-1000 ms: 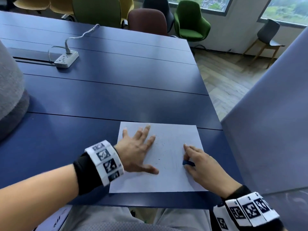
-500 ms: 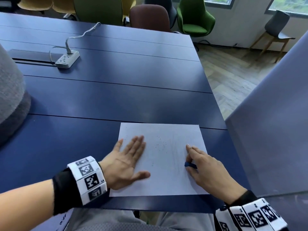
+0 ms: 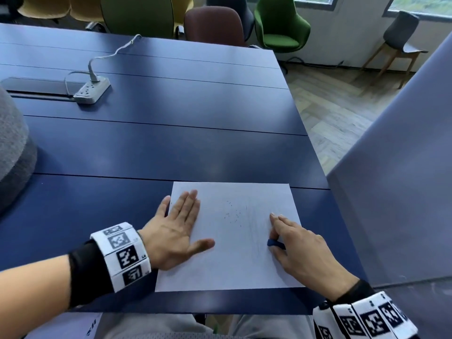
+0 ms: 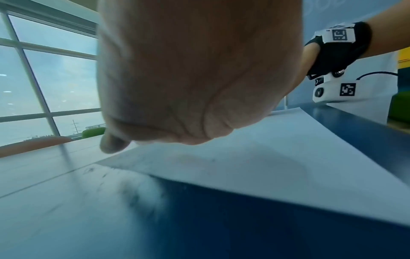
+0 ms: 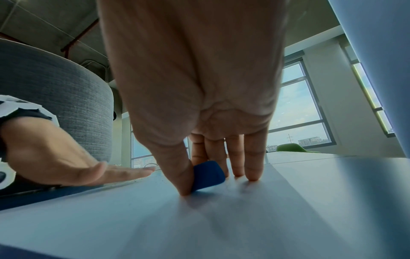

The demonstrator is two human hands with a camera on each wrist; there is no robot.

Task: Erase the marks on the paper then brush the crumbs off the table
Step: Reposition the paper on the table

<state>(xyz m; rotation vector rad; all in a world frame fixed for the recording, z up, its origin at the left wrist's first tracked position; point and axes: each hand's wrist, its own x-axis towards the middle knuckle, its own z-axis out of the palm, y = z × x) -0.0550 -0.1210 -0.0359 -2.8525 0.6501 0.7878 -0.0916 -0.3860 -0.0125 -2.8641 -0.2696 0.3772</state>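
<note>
A white sheet of paper [image 3: 234, 260] lies flat near the front edge of the dark blue table [image 3: 146, 155]. Small dark eraser crumbs [image 3: 232, 212] and faint pencil lines speckle its middle. My left hand [image 3: 178, 231] lies flat with straight fingers over the paper's left edge, thumb spread toward the middle. My right hand [image 3: 293, 243] rests on the paper's right side and pinches a small blue eraser [image 3: 276, 242] between thumb and fingers. In the right wrist view the blue eraser [image 5: 207, 175] touches the paper [image 5: 199, 227] beside my thumb.
A white power strip [image 3: 91, 90] with its cable lies far back on the left. A grey cushioned chair back [image 3: 12, 148] crowds the left edge. A grey-blue panel [image 3: 403, 179] stands close on the right. Chairs [image 3: 281, 25] line the far side.
My left hand has slid leftward and back across the paper, from the sheet's middle to its left edge. The right hand with the eraser has stayed nearly in place.
</note>
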